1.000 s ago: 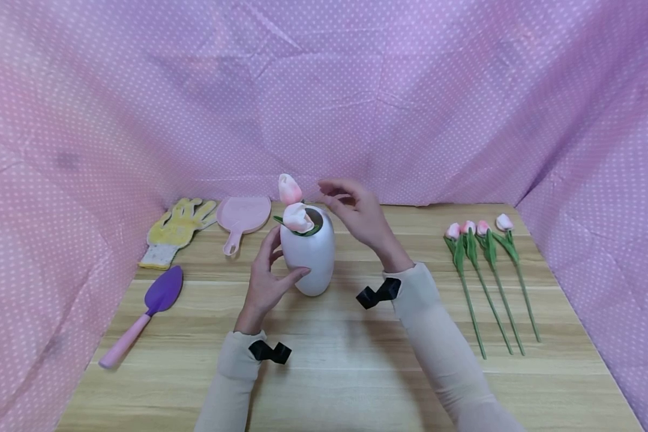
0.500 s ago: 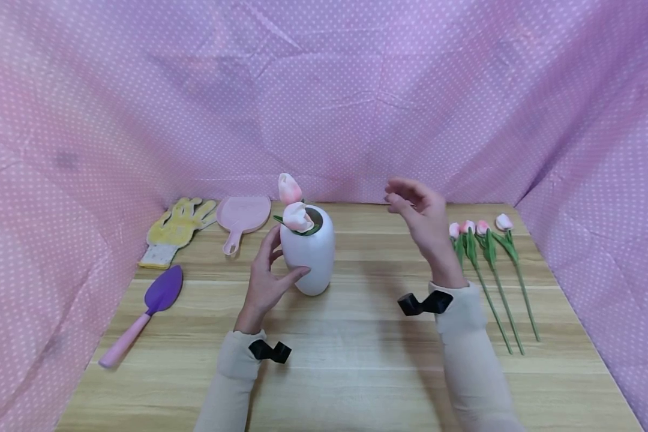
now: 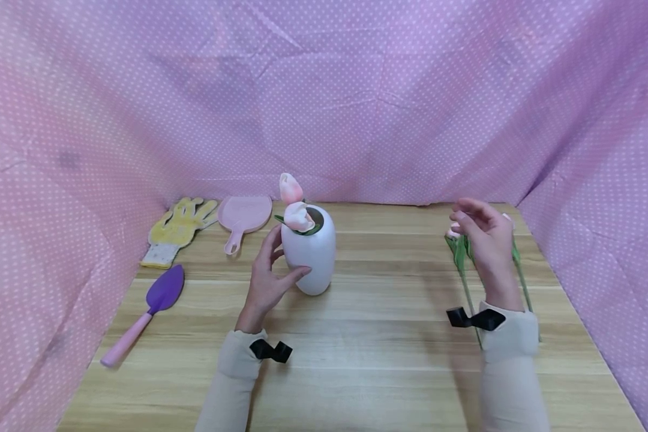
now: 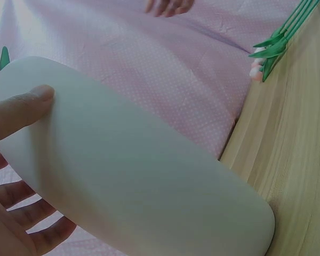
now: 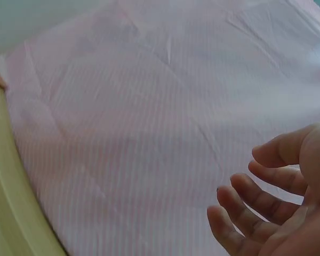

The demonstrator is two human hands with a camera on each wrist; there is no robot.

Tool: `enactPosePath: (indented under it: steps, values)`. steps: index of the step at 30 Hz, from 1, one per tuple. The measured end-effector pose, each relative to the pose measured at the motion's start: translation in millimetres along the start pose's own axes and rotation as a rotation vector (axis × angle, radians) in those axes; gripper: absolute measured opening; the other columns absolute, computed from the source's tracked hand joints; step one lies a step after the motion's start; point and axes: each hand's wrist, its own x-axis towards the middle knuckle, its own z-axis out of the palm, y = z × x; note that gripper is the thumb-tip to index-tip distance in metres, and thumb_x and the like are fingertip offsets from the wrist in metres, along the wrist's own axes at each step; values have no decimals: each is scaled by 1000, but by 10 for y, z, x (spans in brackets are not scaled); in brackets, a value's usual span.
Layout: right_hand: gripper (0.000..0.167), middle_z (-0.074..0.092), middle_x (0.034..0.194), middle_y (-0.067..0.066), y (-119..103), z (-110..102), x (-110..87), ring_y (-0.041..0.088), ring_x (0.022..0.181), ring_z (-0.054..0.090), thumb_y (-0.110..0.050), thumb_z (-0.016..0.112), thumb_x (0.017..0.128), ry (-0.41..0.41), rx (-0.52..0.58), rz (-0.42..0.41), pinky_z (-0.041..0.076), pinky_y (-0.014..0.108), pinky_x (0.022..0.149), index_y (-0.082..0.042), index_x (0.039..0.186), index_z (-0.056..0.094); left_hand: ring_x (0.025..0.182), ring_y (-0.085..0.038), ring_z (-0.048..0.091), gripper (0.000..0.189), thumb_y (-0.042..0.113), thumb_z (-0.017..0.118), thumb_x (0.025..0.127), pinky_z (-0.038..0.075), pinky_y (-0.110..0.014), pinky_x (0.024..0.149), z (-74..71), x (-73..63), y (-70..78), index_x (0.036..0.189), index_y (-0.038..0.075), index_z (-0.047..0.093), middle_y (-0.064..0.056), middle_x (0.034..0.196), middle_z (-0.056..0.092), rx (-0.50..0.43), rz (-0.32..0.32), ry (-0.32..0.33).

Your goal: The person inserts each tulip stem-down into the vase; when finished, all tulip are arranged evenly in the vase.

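A white vase (image 3: 314, 258) stands on the wooden table, with two pink-and-white artificial tulips (image 3: 299, 216) in its mouth, their blooms leaning left. My left hand (image 3: 269, 285) holds the vase from the left side; in the left wrist view its thumb (image 4: 24, 109) lies across the white wall and the fingers go behind. My right hand (image 3: 488, 249) hovers over the loose tulips (image 3: 459, 255) on the right, hiding most of them. Its fingers are loosely bent, and the right wrist view shows nothing in the hand (image 5: 272, 197).
On the left lie a yellow-and-white glove (image 3: 174, 231), a pink dustpan-shaped scoop (image 3: 244, 214) and a purple trowel (image 3: 164, 291) with a pink handle. Pink dotted cloth (image 3: 356, 108) hangs around the table's back and sides.
My right hand has travelled from beside the vase's mouth to the right, over the loose tulips, with nothing in it. The left hand and vase have stayed put.
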Motion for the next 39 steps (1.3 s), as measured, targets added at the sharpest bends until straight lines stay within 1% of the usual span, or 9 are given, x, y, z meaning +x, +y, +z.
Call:
enactPosePath:
  steps: [4,11,14,18,22,26,30,34,39]
  values:
    - [27,72,86,-5,100,-244,-17,2,74,70,11,59,92,32,-50,51,57,13,62,-12,98,72,138,-34,49,92,-5,84,74,45,-53,109,2,3,1,152,7,37,-15,151,48,-1,-2,0]
    - [24,64,96,-21,325,-632,-77,-10,81,63,-3,63,95,-21,-338,219,53,8,63,-26,105,66,138,-34,49,92,-4,84,74,45,-53,110,10,2,-12,152,8,38,-14,151,48,-1,-5,4]
    - [22,60,96,-26,435,-765,-104,-12,83,59,-8,61,98,-57,-480,263,53,8,64,-14,119,63,138,-33,49,92,-4,84,74,45,-53,109,15,-1,-23,152,8,37,-14,151,48,0,-2,3]
    - [43,56,92,-27,569,-877,-145,-16,80,55,-14,59,99,-104,-674,287,55,11,65,8,136,53,138,-32,49,92,-4,85,73,46,-53,109,16,-3,-31,152,8,38,-14,151,49,3,-3,5]
    - [49,66,104,-1,674,-945,-177,-18,78,51,-17,60,98,-148,-820,303,52,12,63,10,137,51,138,-33,49,92,-4,85,73,45,-53,109,16,0,-26,152,8,38,-13,151,49,1,-6,7]
    - [49,63,119,32,760,-991,-211,10,89,68,-15,61,96,-221,-942,300,46,8,66,13,135,51,138,-34,49,92,-4,85,73,45,-53,110,15,-1,-19,151,7,38,-14,151,48,-5,-10,9]
    - [53,61,124,37,839,-1025,-262,48,114,62,-16,62,95,-292,-1026,312,54,25,81,16,136,48,138,-34,49,92,-5,85,73,45,-53,110,14,-4,-15,151,7,38,-14,151,48,-8,-16,8]
    - [60,59,129,37,915,-1047,-300,53,119,57,-20,62,95,-354,-1093,346,52,56,97,16,139,44,138,-33,49,92,-5,85,73,45,-53,110,11,-4,-11,151,7,38,-14,151,48,-7,-15,8]
    - [66,55,134,37,960,-1054,-311,54,125,52,-24,61,93,-394,-1160,397,45,63,103,16,141,42,138,-34,49,92,-4,85,73,45,-53,109,9,-2,-17,151,7,38,-14,151,49,-2,-6,8]
